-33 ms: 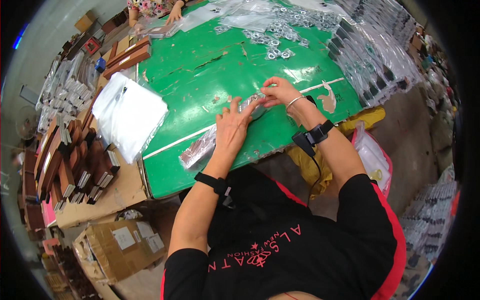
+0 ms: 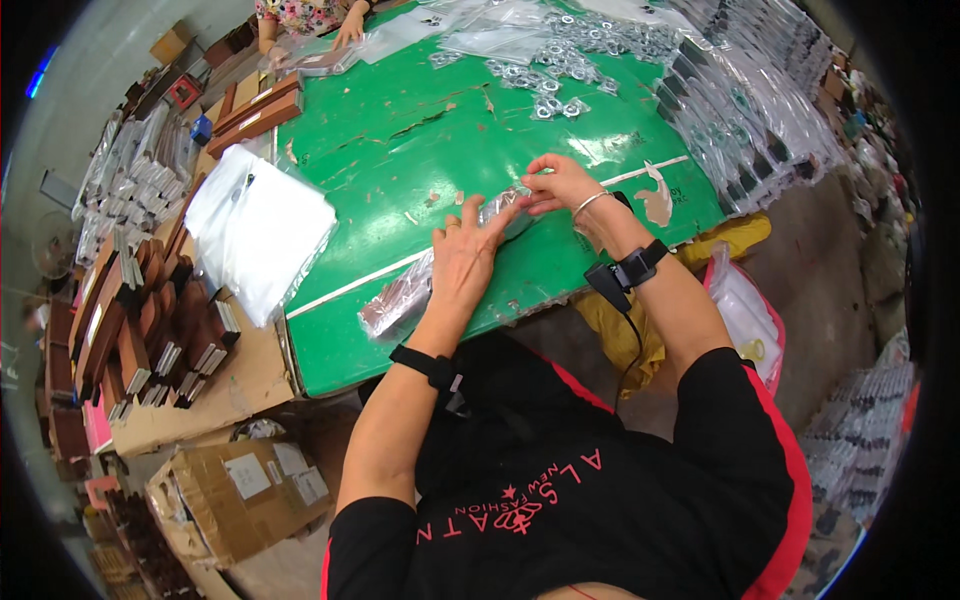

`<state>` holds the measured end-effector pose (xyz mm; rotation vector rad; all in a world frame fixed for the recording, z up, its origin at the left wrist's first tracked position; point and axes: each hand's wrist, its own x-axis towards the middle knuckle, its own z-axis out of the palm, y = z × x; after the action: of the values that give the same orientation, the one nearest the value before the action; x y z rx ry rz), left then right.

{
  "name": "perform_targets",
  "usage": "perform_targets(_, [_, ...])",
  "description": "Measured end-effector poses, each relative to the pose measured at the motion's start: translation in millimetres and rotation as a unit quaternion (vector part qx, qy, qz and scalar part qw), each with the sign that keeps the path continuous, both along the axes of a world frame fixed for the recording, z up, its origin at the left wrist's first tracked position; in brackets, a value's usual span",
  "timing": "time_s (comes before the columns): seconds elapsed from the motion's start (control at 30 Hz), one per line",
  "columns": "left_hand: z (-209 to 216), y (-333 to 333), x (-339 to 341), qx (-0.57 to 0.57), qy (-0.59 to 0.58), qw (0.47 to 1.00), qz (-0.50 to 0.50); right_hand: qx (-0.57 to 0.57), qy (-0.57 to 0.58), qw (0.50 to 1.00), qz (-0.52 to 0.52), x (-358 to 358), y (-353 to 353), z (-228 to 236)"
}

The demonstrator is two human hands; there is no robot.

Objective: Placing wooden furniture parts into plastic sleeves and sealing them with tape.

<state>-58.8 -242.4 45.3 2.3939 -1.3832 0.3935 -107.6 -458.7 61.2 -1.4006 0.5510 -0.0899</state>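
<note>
Green table [image 2: 420,130], paint scuffed and chipped, w/ a pale line running across its near part. Near edge, centre: long clear plastic bag [image 2: 405,290] lying flat on it across that line; left of the bag, a stack of white plastic bags [image 2: 255,225] partly over the table's left edge. Far side from the bag: loose pile of small metal rings [image 2: 565,65] and flat clear sleeves [image 2: 480,30], plus rows of packed clear bags [image 2: 745,125] along the right edge.

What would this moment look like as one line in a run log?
left hand: flat on long clear bag | right hand: pinching bag's far end | surface: green table | nearby: white bag stack
</note>
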Motion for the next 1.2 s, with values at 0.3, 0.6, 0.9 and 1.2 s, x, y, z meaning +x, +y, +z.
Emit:
perform_targets(0.3, [-0.7, -6.5, 1.1, 0.038, 0.001, 0.998, 0.043, -0.077, 0.018, 0.997, 0.022, -5.5, 6.8, 5.5])
perform_targets(0.6, [3.5, -8.5, -1.9, 0.03, 0.044, 0.997, 0.052, -0.114, -0.018, 0.993, 0.024, -24.1, 14.7, -24.5])
perform_targets(0.9, [-2.4, -9.5, 3.8, -0.017, 0.108, 0.993, 0.046, -0.108, -0.088, 0.99, 0.006, -28.4, 19.1, -51.0])
perform_targets(1.2, [6.1, -11.7, 6.5, -0.019, 0.149, 0.987, 0.06, -0.36, -0.111, 0.924, -0.064, -29.9, 42.9, -54.7])
